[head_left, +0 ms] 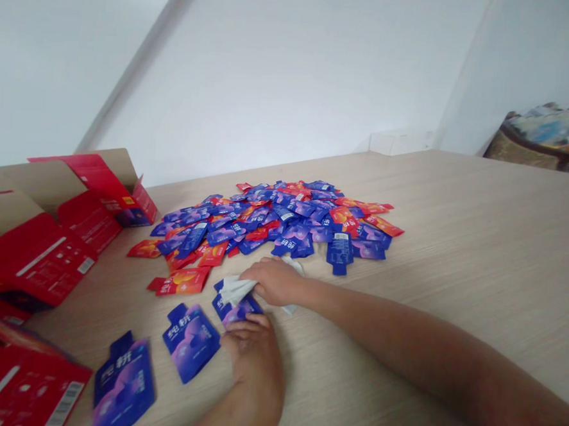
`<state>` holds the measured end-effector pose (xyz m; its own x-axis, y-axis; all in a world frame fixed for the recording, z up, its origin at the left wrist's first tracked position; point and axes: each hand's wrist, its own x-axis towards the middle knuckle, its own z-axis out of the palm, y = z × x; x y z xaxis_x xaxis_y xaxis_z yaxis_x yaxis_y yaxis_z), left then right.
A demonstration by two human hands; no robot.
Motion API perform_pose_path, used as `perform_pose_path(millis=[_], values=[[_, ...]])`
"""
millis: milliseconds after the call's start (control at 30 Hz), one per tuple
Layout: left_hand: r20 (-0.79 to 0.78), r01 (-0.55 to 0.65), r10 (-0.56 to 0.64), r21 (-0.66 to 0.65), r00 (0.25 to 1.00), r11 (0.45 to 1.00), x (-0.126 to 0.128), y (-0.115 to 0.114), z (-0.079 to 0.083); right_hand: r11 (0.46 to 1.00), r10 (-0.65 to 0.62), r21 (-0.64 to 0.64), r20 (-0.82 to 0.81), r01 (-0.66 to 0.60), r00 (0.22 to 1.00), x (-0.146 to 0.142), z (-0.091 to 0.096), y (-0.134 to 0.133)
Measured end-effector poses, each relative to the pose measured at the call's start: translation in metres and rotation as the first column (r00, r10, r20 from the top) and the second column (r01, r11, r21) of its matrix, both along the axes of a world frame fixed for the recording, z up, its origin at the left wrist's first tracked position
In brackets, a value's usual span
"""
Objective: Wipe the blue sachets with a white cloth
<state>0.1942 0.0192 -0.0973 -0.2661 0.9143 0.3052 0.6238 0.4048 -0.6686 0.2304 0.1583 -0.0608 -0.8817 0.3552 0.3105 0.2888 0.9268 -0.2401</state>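
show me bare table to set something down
Bare: table right of the sachet pile, beyond the right forearm; also between it and the left forearm. Crowded: the pile, red cartons at left, blue sachets beside the left hand.

Blue packet (192,345) bears white characters beginning "纯".

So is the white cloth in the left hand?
No, the right hand holds the white cloth, while the left hand touches a blue packet.

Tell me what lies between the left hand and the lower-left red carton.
In the head view, a blue-purple sachet lies near the left hand, then a second blue-purple sachet nearer the red carton.
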Motion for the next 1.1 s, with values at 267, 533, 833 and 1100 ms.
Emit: perform_pose_path(millis=[267, 533, 833, 1100], values=[[0.031, 0.004, -0.004, -0.001, 1.0, 1.0, 0.001, 0.002, 0.001, 0.997, 0.065, -0.037, -0.187, -0.073, 0.98, 0.001, 0.015, -0.015], [0.036, 0.036, -0.036, 0.004, 0.999, 0.999, -0.005, 0.0, 0.002, 0.986, 0.168, -0.003, 0.012, -0.168, 0.986, -0.004, 0.003, -0.02], [-0.063, 0.045, -0.046, -0.018, 0.997, 0.999, -0.003, -0.002, 0.002, 0.995, -0.101, -0.002, -0.014, 0.101, 0.995, 0.002, 0.003, -0.001], [-0.1, 0.075, -0.07, 0.046, 0.992, 0.996, -0.006, 0.001, -0.003, 0.999, 0.04, -0.028, -0.168, -0.046, 0.985, 0.002, 0.017, -0.022]])
